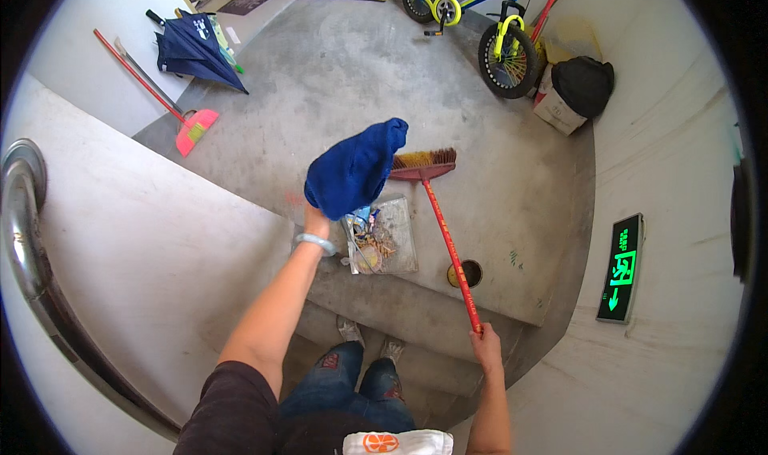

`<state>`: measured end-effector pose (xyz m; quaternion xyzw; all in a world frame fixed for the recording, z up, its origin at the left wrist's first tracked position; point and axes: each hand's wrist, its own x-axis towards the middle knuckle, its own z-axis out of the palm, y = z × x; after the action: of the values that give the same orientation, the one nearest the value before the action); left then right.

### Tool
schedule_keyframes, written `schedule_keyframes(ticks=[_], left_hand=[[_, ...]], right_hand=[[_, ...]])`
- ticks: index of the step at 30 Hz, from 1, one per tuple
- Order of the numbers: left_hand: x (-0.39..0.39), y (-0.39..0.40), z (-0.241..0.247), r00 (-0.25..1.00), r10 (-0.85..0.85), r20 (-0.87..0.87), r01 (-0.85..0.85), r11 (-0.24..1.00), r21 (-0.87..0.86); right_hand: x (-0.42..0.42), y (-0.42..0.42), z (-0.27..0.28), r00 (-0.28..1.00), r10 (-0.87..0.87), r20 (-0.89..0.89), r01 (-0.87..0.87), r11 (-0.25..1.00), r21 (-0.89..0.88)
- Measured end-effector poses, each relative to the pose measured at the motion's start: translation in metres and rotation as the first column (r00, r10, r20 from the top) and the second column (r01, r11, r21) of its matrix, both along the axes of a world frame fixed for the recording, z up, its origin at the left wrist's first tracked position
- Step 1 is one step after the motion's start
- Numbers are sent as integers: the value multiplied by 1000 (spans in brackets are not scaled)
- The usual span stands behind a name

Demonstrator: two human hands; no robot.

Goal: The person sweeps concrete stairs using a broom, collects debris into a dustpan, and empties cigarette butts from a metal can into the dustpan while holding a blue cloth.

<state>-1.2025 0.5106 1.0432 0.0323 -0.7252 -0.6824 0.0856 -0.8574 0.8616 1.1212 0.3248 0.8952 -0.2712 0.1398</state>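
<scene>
My left hand (pixel 317 220) is raised at the centre with a dark blue cloth (pixel 351 170) in it; the cloth hides most of its fingers. At lower right, my right hand (pixel 486 347) is closed around the end of a red broom handle (pixel 447 239). The broom head (pixel 423 164) lies on the concrete landing beyond, bristles pointing away, its left end partly behind the cloth. Below the cloth, a metal dustpan (pixel 403 245) at the edge of the landing holds wrappers and other litter. A round container (pixel 473 273) stands beside the broom handle.
Concrete steps (pixel 420 335) run under my feet. A steel handrail (pixel 24 239) curves along the left wall. A pink broom (pixel 195 132) and a blue umbrella (pixel 195 50) lean at upper left. A child's bicycle (pixel 507 59) and a cardboard box (pixel 558 110) stand at upper right.
</scene>
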Motion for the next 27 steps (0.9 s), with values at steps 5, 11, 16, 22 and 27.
schedule_keyframes(ticks=[5, 11, 16, 22, 27], left_hand=[[44, -4, 181, 963, -246, 114, 145, 822, 550], [26, 28, 277, 835, -550, 24, 524, 780, -343], [7, 35, 279, 759, -641, 113, 631, 683, -368], [105, 14, 273, 886, -450, -113, 317, 765, -561], [204, -35, 276, 965, -211, -154, 87, 817, -571]], right_hand=[[4, -6, 8, 998, -58, 35, 59, 998, -19], [2, -10, -1, 986, -105, 129, 123, 982, -144], [-36, -27, 27, 963, -157, 219, 218, 932, -290], [-45, -23, 33, 997, 70, -26, -65, 985, 161], [-57, -25, 73, 978, 205, -39, -199, 973, 117]])
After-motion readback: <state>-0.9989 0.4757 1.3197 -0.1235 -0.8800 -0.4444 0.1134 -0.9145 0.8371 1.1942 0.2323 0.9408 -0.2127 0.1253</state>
